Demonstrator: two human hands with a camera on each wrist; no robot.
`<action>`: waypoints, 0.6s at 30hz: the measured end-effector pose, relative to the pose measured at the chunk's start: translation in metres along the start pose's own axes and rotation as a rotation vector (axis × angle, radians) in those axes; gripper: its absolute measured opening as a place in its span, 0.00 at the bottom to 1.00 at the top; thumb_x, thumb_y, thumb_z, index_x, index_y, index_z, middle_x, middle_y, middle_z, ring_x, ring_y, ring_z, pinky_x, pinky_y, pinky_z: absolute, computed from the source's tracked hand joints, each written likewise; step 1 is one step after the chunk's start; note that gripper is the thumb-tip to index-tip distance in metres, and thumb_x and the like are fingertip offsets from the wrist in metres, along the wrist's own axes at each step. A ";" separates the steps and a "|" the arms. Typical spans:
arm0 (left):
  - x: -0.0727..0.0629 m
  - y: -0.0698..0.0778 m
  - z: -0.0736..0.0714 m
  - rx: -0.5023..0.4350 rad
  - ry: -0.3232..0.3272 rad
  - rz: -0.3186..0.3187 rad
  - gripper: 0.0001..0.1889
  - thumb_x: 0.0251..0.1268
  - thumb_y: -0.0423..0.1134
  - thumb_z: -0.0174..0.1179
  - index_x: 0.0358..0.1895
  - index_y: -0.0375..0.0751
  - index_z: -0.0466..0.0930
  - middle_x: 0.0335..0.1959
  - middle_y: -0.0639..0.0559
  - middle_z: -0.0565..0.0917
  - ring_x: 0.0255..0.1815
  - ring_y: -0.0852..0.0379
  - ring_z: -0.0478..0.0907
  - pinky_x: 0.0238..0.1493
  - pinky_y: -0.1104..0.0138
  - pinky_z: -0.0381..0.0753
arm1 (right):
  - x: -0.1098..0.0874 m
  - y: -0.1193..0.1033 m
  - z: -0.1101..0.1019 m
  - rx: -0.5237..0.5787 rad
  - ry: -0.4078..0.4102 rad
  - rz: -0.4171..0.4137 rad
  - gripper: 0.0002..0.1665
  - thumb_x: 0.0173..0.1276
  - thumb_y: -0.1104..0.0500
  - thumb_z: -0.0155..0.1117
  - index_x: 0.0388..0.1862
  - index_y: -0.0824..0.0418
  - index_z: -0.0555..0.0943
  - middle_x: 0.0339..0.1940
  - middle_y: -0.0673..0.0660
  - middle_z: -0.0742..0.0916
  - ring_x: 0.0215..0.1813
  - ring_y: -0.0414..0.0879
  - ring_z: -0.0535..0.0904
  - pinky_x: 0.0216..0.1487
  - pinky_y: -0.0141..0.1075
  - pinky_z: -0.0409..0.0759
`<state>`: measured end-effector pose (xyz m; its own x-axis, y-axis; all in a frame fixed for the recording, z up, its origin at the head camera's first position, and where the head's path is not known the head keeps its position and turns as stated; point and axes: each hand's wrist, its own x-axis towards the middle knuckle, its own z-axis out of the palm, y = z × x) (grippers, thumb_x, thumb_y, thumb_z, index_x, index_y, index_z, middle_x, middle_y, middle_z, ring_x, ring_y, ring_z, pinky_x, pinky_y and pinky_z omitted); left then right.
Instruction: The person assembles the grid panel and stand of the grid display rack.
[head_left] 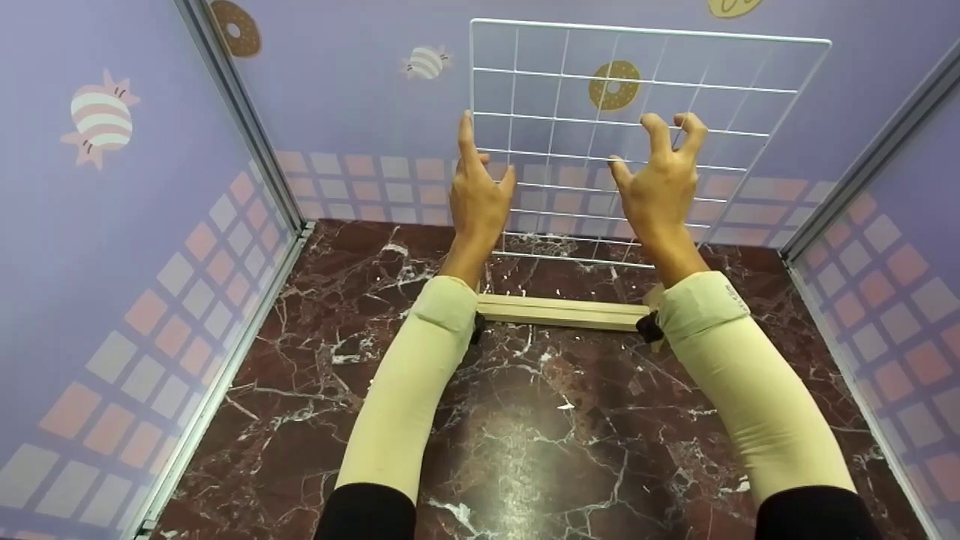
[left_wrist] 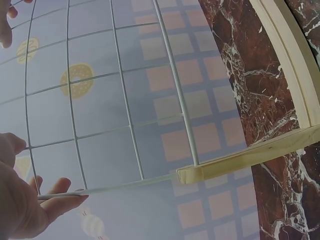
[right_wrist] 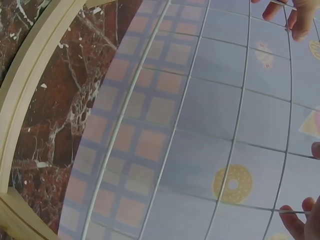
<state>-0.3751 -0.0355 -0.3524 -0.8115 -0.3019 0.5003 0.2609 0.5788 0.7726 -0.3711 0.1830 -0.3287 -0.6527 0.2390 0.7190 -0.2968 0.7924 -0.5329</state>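
Note:
A white wire grid panel (head_left: 652,31) stands upright, leaning slightly, in front of the back wall. My left hand (head_left: 480,195) holds its left side; in the left wrist view the fingers (left_wrist: 62,200) pass behind the edge wire and the thumb is in front. Farther right, my right hand (head_left: 664,180) has its fingertips bent over the inner wires, also seen in the right wrist view (right_wrist: 302,222). Below is a wooden base with a crossbar (head_left: 562,311). One lower corner of the grid meets the end of a wooden foot (left_wrist: 250,156); the other corner is out of sight.
Purple patterned walls (head_left: 360,97) close in the back and both sides, with grey metal strips (head_left: 255,112) at the corners. Dark red marbled flooring (head_left: 525,420) lies beneath, with small white scraps (head_left: 565,406) on it.

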 end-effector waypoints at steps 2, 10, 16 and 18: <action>0.000 0.000 -0.001 -0.001 -0.006 -0.003 0.51 0.65 0.40 0.69 0.83 0.56 0.42 0.55 0.45 0.84 0.40 0.51 0.83 0.36 0.67 0.83 | 0.000 0.001 -0.002 0.001 -0.023 -0.014 0.34 0.59 0.55 0.78 0.63 0.52 0.75 0.69 0.61 0.69 0.45 0.57 0.78 0.43 0.54 0.83; 0.001 0.000 -0.002 0.003 -0.017 -0.005 0.51 0.64 0.40 0.69 0.83 0.56 0.43 0.55 0.44 0.85 0.41 0.51 0.84 0.37 0.67 0.83 | 0.001 0.010 -0.016 0.028 -0.064 -0.084 0.35 0.62 0.53 0.74 0.68 0.51 0.74 0.71 0.62 0.70 0.51 0.55 0.80 0.44 0.51 0.81; 0.001 0.001 -0.001 -0.012 -0.025 -0.007 0.51 0.65 0.40 0.69 0.83 0.56 0.42 0.57 0.44 0.84 0.37 0.52 0.84 0.35 0.67 0.82 | 0.004 0.024 -0.030 0.072 0.072 -0.123 0.28 0.66 0.54 0.67 0.64 0.57 0.76 0.65 0.63 0.74 0.46 0.52 0.83 0.44 0.46 0.83; 0.001 0.001 -0.001 -0.014 -0.023 -0.003 0.51 0.65 0.40 0.69 0.83 0.55 0.43 0.58 0.43 0.84 0.36 0.52 0.83 0.33 0.67 0.82 | 0.006 0.030 -0.035 0.082 0.127 -0.113 0.27 0.65 0.55 0.67 0.63 0.60 0.76 0.63 0.63 0.75 0.46 0.51 0.81 0.46 0.44 0.83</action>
<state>-0.3751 -0.0358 -0.3512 -0.8240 -0.2862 0.4889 0.2657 0.5669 0.7798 -0.3596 0.2276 -0.3247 -0.5204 0.2242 0.8240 -0.4222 0.7712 -0.4764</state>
